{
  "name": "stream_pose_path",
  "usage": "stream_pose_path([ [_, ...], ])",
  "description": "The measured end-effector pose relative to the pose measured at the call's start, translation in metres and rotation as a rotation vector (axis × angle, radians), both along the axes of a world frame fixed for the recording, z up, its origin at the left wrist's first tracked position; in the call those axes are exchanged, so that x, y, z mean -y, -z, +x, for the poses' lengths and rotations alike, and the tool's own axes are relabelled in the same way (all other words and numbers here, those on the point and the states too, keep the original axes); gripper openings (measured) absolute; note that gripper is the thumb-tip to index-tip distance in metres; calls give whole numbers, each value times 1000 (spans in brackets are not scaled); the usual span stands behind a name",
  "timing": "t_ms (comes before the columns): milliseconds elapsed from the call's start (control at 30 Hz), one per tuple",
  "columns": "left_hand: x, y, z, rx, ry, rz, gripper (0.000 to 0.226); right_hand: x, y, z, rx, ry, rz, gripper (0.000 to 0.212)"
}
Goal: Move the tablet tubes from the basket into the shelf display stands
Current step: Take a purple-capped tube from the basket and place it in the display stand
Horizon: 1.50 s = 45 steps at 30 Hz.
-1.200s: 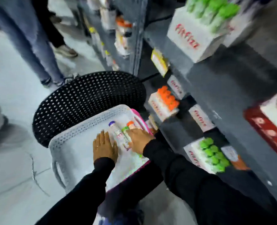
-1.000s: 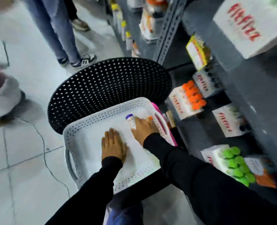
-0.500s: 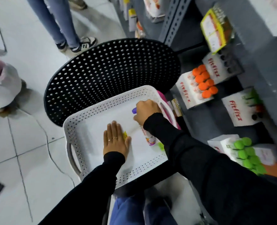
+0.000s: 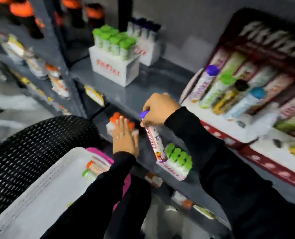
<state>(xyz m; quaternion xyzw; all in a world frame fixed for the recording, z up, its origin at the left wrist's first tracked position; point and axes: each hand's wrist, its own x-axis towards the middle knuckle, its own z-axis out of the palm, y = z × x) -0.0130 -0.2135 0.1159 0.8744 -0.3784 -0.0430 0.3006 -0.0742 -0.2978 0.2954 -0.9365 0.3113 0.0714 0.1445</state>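
My right hand (image 4: 158, 109) grips a purple-capped tablet tube (image 4: 154, 140) by its cap end, and the tube hangs down in front of the grey shelf edge. My left hand (image 4: 125, 138) is flat and spread, empty, in the air beside the white basket (image 4: 39, 192). An orange-capped tube (image 4: 95, 167) and a green-capped one lie in the basket's far corner. On the shelf stand a white display stand of green-capped tubes (image 4: 114, 57), one of purple-capped tubes (image 4: 145, 40), and a red slanted display stand (image 4: 243, 87) holding several tubes.
A black perforated chair (image 4: 36, 144) carries the basket. On the lower shelf are stands with orange-capped tubes (image 4: 120, 123) and green-capped tubes (image 4: 177, 159). More stock fills the blurred shelves at left (image 4: 39, 66).
My right hand has lifted the purple-capped tube out of the basket up to shelf height. My left hand has left the basket floor and risen. The view has swung up toward the shelf.
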Motion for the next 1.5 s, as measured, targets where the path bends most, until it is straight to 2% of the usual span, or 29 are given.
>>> stream_pose_path([
  [133, 63, -49, -40, 132, 217, -34, 69, 22, -60, -68, 15, 56, -60, 34],
  [233, 88, -57, -67, 135, 276, 67, 71, 31, -83, -105, 40, 95, -2, 23],
  [367, 99, -48, -88, 133, 248, 167, 67, 40, -93, -136, 67, 148, 39, 15],
  [433, 99, -47, -91, 150, 236, 201, 67, 42, -95, -146, 101, 161, 50, 19],
  [633, 97, -50, -92, 159, 203, 262, 70, 42, -97, -157, 123, 163, -87, 25],
  [833, 98, -50, -91, 178, 190, 336, 71, 40, -98, -164, 27, 167, -157, 25],
  [1200, 96, -53, -92, 191, 197, 353, 70, 44, -100, -178, 73, 158, -103, 14],
  [1333, 96, -53, -92, 189, 193, 361, 70, 45, -103, -185, 88, 138, -124, 26],
  [1500, 96, -54, -93, 205, 189, 377, 69, 46, -107, -197, 69, 151, -133, 27],
])
